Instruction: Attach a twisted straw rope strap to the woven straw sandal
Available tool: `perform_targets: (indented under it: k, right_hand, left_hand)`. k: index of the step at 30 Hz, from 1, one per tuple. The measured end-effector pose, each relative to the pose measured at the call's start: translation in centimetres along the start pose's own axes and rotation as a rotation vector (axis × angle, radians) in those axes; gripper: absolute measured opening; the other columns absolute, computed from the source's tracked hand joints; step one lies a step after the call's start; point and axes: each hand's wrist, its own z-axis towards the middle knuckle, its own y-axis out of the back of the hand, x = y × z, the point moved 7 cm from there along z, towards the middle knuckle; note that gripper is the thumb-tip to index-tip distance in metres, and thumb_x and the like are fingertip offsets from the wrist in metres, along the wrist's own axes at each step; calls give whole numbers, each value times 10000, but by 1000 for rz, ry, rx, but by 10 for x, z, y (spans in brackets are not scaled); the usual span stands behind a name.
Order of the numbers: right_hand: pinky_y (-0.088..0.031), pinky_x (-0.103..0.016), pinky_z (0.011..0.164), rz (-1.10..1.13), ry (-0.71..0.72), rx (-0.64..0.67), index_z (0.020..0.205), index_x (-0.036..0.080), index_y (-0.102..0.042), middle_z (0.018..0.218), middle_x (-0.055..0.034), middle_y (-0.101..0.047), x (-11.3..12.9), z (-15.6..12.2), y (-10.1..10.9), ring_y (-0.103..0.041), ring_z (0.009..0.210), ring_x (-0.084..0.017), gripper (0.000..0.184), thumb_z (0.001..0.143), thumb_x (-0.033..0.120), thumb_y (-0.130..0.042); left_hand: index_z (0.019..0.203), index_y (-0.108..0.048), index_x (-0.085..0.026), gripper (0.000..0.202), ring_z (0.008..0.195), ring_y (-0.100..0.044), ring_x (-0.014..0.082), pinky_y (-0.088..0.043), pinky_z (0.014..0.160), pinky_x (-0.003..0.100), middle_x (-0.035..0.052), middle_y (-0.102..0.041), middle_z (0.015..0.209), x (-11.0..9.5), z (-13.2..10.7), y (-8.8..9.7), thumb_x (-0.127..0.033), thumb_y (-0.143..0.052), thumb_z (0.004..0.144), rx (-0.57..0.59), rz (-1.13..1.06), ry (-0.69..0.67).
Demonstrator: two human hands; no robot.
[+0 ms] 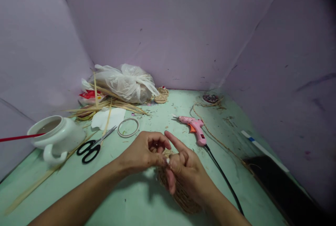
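A brown woven straw piece (187, 199) hangs below my hands, partly covered by them. My right hand (190, 168) is closed round its upper part, with the index finger stretched forward and the thumb bent in. My left hand (147, 150) has its fingers curled and its thumb pressed toward the right thumb at the top of the weave. A tiny white bit (167, 161) shows between the thumbs; its kind is too small to make out. Just beyond my right hand a pink glue gun (195, 128) lies on its side.
On the left of the green table (105, 201) are black-handled scissors (91, 146), a tape ring (128, 128) and a white pot (63, 136) with a red stick (22, 137). Behind lie straw strips (123, 106) and a plastic bag (126, 82). A dark panel (278, 184) and cord (225, 177) lie right.
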Motion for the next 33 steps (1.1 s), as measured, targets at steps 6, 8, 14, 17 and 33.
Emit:
perform_targets:
  k: [6, 8, 14, 17, 33]
  right_hand:
    - [-450, -239, 467, 19, -38, -98, 1260, 149, -353, 475, 38, -628, -5, 4, 6, -551, 377, -121, 696, 689, 346, -699]
    - [-434, -225, 412, -20, -18, -226, 1046, 185, -465, 485, 48, -614, -2, 3, 10, -545, 379, -122, 475, 670, 345, -707]
    - [-424, -190, 415, -292, 116, -435, 638, 176, -521, 484, 49, -556, 12, -6, 14, -493, 413, -80, 178, 711, 280, -646]
    - [-461, -209, 489, -576, 274, -399, 712, 169, -610, 588, 8, -615, 21, -11, 10, -557, 507, -105, 83, 749, 241, -590]
    - [-441, -216, 480, -209, 5, -521, 634, 121, -640, 518, -20, -632, 10, -4, 26, -548, 471, -108, 198, 572, 283, -735]
  left_hand:
    - [643, -631, -104, 76, 587, -495, 101, -386, 575, 221, 11, -555, 633, -13, -3, -1, -153, -573, 647, -39, 100, -180]
    - [606, -607, -104, 73, 539, -455, 90, -360, 529, 216, 1, -531, 595, -12, -3, 3, -158, -559, 616, -119, 130, -166]
    - [558, -555, -121, 68, 524, -403, 87, -312, 503, 214, -21, -482, 533, -11, -5, 5, -163, -502, 568, -240, 215, -142]
    - [554, -530, -132, 68, 510, -384, 86, -295, 484, 214, -27, -465, 519, -7, -6, 6, -186, -489, 550, -265, 146, -100]
    - [784, -606, -106, 253, 566, -454, 86, -355, 516, 202, -14, -543, 636, 5, 0, 8, -236, -618, 568, -237, -56, 10]
